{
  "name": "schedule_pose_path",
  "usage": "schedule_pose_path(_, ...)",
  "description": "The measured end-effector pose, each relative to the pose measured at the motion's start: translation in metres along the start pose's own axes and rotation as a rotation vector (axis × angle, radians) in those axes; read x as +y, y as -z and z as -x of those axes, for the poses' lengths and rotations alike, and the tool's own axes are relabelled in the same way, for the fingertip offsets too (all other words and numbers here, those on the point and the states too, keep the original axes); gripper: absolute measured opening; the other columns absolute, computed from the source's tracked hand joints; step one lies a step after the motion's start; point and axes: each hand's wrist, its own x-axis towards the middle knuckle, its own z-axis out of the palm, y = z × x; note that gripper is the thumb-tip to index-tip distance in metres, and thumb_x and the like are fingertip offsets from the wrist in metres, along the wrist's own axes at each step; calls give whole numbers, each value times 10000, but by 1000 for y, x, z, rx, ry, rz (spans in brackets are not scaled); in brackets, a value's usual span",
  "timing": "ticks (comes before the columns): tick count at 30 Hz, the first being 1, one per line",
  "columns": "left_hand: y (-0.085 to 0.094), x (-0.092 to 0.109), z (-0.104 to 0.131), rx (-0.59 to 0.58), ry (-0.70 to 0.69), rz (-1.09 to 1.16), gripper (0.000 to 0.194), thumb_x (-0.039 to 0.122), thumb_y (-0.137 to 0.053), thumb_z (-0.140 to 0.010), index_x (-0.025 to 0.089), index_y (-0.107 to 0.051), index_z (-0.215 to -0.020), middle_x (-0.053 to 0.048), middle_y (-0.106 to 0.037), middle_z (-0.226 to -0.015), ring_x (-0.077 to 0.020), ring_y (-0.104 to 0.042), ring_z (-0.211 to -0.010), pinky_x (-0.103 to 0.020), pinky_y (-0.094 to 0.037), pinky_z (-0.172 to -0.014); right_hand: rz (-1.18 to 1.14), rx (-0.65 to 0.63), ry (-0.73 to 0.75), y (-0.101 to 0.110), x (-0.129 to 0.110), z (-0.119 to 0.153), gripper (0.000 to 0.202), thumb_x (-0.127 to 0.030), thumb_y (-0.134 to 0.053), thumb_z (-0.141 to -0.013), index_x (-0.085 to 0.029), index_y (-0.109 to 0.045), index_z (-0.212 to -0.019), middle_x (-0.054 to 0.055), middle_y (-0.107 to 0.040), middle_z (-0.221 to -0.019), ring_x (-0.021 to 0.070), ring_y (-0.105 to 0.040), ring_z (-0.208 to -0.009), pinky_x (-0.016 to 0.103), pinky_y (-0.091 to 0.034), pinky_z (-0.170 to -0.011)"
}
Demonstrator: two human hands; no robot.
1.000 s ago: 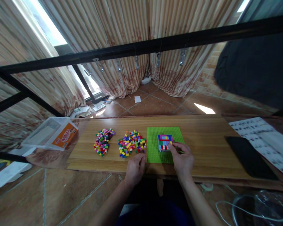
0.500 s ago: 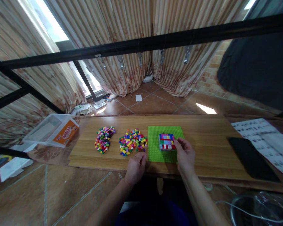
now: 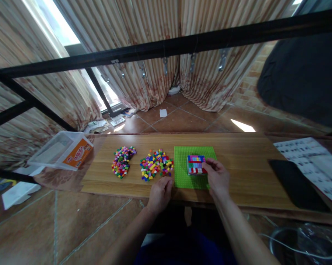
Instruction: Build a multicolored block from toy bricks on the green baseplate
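A block of multicoloured bricks [image 3: 195,165] stands on the green baseplate [image 3: 182,176] at the middle of the table. At its right edge is my right hand [image 3: 217,177], thumb and fingertips pinched together over the block's side; anything between them is too small to make out. My left hand [image 3: 160,191] rests at the table's front edge, left of the baseplate, with its fingers curled closed; what they may hold is hidden. Just beyond it lies a loose pile of mixed bricks [image 3: 154,165]. Another pile of small bricks [image 3: 122,162] is farther left.
A clear plastic box [image 3: 63,151] with an orange label sits at the table's left end. On the right are a black mat [image 3: 295,184] and a printed sheet [image 3: 309,158]. A black metal bar [image 3: 154,49] crosses beyond the table.
My right hand's fingertips have moved slightly left, onto the right edge of the brick block. The whole view has shifted a little; my left hand stays at the table edge.
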Motion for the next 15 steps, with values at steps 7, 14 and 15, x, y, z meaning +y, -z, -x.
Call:
schedule_pose_path(7, 0, 0, 0, -18, 27, -12, 264, 270, -403, -953, 197, -640, -865, -52, -693, -884, -171, -646, -835, -269, -491, -771, 6, -18, 8, -2, 3, -1, 323, -351, -757, -592, -161, -676, -840, 39, -690, -794, 155, -622, -711, 320, -515, -693)
schedule_pose_path(14, 2, 1, 1, -14, 20, -1, 264, 289, -411, -943, 195, -649, -882, -58, -696, -869, -180, -653, -830, -275, -500, -773, -13, -32, -4, -2, 4, -1, 333, -375, -754, -583, -158, -696, -829, 38, -703, -787, 152, -625, -690, 326, -515, -696)
schedule_pose_path(15, 2, 2, 1, -10, 19, 0, 264, 287, -410, -942, 192, -648, -880, -57, -695, -868, -180, -652, -829, -275, -498, -769, -23, -34, -9, -2, 3, -1, 333, -372, -759, -573, -158, -695, -819, 34, -702, -775, 149, -623, -681, 324, -515, -691)
